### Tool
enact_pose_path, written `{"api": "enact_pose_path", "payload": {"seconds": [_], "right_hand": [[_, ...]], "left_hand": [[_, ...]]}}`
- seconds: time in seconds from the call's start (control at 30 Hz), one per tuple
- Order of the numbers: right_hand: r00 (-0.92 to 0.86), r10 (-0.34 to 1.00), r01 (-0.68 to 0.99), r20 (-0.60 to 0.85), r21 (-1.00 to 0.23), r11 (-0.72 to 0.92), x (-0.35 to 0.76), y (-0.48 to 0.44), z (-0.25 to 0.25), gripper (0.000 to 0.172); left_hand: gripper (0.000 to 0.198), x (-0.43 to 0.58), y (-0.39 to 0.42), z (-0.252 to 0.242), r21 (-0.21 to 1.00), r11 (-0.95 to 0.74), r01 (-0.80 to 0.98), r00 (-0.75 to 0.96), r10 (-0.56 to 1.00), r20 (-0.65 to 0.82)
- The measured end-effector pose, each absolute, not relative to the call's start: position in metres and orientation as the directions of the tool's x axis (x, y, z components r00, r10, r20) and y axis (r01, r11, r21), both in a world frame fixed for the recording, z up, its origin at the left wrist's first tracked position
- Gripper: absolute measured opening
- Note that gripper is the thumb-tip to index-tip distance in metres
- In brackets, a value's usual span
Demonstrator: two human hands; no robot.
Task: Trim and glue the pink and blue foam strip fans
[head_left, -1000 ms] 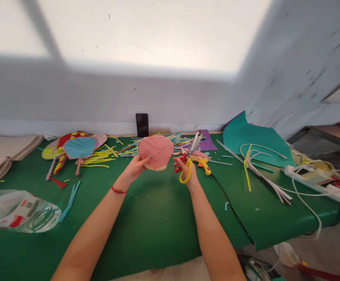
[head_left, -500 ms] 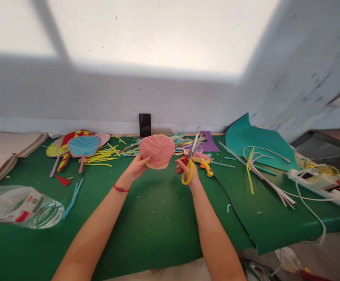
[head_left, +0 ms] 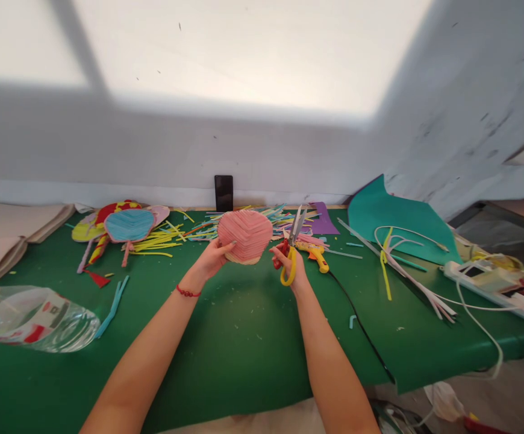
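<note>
My left hand (head_left: 215,257) is closed on the lower left edge of a rounded pink piece (head_left: 246,236), covered in slanting strips that meet in a V pattern. It is held up above the green table (head_left: 239,361). My right hand (head_left: 290,265) grips scissors (head_left: 296,235) with one red and one yellow handle loop, their blades pointing up and a little parted. The blades are to the right of the pink piece and apart from it. Just beyond my right hand lies a yellow glue gun (head_left: 318,258) with a black cord.
A phone (head_left: 224,193) leans on the wall behind scattered coloured strips (head_left: 158,242). Finished round shapes on stems (head_left: 129,225) lie left, near a large clear bottle (head_left: 36,319). On the right are a teal sheet (head_left: 402,220), bundled strips (head_left: 418,286) and a power strip (head_left: 492,289) with cables.
The pink piece has shifted slightly right and down in my left hand, turning a little. The scissor blades have tilted slightly and look a bit more parted.
</note>
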State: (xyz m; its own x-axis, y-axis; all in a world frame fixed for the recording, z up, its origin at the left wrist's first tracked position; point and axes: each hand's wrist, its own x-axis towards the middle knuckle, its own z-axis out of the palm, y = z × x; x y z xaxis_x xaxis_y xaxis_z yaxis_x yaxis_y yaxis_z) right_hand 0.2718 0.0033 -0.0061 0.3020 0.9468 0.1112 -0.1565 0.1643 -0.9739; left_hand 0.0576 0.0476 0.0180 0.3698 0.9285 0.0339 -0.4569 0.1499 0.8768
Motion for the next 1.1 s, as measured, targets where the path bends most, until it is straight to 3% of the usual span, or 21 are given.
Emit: {"api": "enact_pose_path", "payload": {"seconds": [0.2, 0.4, 0.6, 0.7, 0.8, 0.83, 0.9, 0.97, 1.03, 1.1], "right_hand": [[0.299, 0.945, -0.123, 0.135, -0.976, 0.179, 0.269, 0.002, -0.003, 0.051], [0.324, 0.928, -0.051, 0.187, -0.975, 0.214, 0.266, 0.001, -0.005, 0.04], [0.3, 0.934, -0.044, 0.196, -0.975, 0.219, 0.265, 0.001, -0.008, 0.05], [0.296, 0.935, -0.007, 0.196, -0.978, 0.207, 0.266, 0.002, -0.011, 0.052], [0.305, 0.924, 0.007, 0.228, -0.971, 0.238, 0.267, 0.004, -0.012, 0.052], [0.314, 0.92, 0.007, 0.236, -0.969, 0.246, 0.267, 0.004, -0.013, 0.052], [0.338, 0.911, 0.003, 0.237, -0.968, 0.25, 0.265, 0.004, -0.014, 0.05], [0.362, 0.906, -0.012, 0.218, -0.971, 0.238, 0.261, 0.004, -0.015, 0.046], [0.357, 0.913, -0.055, 0.195, -0.972, 0.229, 0.255, 0.003, -0.017, 0.046], [0.334, 0.924, -0.124, 0.184, -0.964, 0.237, 0.249, 0.002, -0.019, 0.049]], "left_hand": [[0.043, 0.062, 0.047, 0.014, 0.876, 0.183, -0.447, 0.387, 0.922, 0.005], [0.046, 0.074, 0.037, 0.008, 0.89, 0.231, -0.394, 0.468, 0.884, -0.023], [0.046, 0.077, 0.038, 0.006, 0.906, 0.227, -0.356, 0.413, 0.908, -0.065], [0.047, 0.076, 0.043, 0.015, 0.947, 0.063, -0.316, 0.239, 0.971, 0.016], [0.037, 0.073, 0.03, 0.045, 0.94, -0.245, -0.235, -0.101, 0.969, 0.227], [0.032, 0.072, 0.017, 0.059, 0.912, -0.333, -0.239, -0.143, 0.941, 0.306], [0.025, 0.068, -0.019, 0.091, 0.836, -0.426, -0.346, -0.033, 0.896, 0.443], [0.032, 0.064, -0.064, 0.12, 0.764, -0.445, -0.467, 0.218, 0.78, 0.587], [0.042, 0.061, -0.103, 0.137, 0.734, -0.426, -0.529, 0.455, 0.587, 0.67], [0.048, 0.061, -0.13, 0.142, 0.674, -0.391, -0.627, 0.605, 0.3, 0.738]]}}
